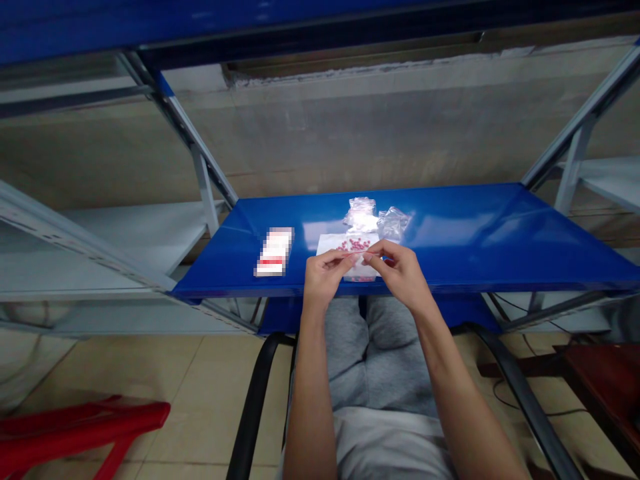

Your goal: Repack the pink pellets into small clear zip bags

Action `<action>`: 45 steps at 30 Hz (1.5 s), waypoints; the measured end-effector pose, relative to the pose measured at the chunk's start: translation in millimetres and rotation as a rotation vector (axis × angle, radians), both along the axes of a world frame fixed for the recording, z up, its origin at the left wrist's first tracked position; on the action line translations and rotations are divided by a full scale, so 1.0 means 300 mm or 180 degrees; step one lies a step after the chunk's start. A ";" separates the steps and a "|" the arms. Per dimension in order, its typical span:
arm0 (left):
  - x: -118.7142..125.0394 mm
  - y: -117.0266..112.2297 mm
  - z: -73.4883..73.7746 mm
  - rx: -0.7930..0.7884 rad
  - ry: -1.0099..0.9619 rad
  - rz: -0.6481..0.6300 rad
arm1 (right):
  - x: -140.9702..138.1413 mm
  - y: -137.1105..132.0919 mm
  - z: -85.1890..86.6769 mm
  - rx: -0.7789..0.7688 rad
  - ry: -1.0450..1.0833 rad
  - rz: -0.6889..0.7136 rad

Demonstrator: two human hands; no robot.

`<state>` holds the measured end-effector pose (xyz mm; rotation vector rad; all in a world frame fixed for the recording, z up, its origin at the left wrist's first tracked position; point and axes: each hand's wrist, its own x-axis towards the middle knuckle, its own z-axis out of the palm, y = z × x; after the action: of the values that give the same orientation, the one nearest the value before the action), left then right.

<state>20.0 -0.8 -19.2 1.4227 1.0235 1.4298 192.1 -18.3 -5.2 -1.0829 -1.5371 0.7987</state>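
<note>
A pale shirt [390, 440] and grey trousers [350, 360] sit nearest, with a forearm reaching forward on each side to the near edge of a blue shelf [475, 233]. The left hand [323, 280] and right hand [400, 270] meet there, each with thumb and forefinger pinched together on the top edge of a small clear bag [359, 269]. The bag hangs between them at the near edge of the shelf — small red pieces [360, 279] lie along its bottom. Just beyond the fingers, more red pieces [356, 244] are scattered on white paper [326, 244]. Farther back rests a pile of clear bags [361, 213], with another crumpled clear bag [395, 221] just to its right. Left of the paper lies a flat white and red thing [274, 253] — too blurred to identify. A red stool [90, 433] stands on the floor at near left.
</note>
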 end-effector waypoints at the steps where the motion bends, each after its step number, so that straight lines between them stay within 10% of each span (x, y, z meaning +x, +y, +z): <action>1: -0.006 -0.001 0.003 0.0004 0.0081 -0.0082 | 0.003 -0.002 0.004 -0.0015 -0.0015 -0.0020; 26: 0.048 -0.011 0.017 0.0080 -0.0002 0.0015 | -0.002 -0.012 0.013 0.0046 -0.0185 -0.0115; 33: 0.086 0.000 0.002 -0.0055 -0.0331 0.0253 | 0.063 -0.012 0.024 -0.0640 0.0551 0.0231; 45: 0.149 -0.011 0.013 -0.0546 -0.0604 -0.0170 | 0.124 -0.009 0.021 0.0051 -0.0103 -0.0678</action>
<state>64.7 -4.2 -15.4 1.1597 0.9556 1.3747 229.4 -20.9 1.1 -1.2293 -1.4238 0.6245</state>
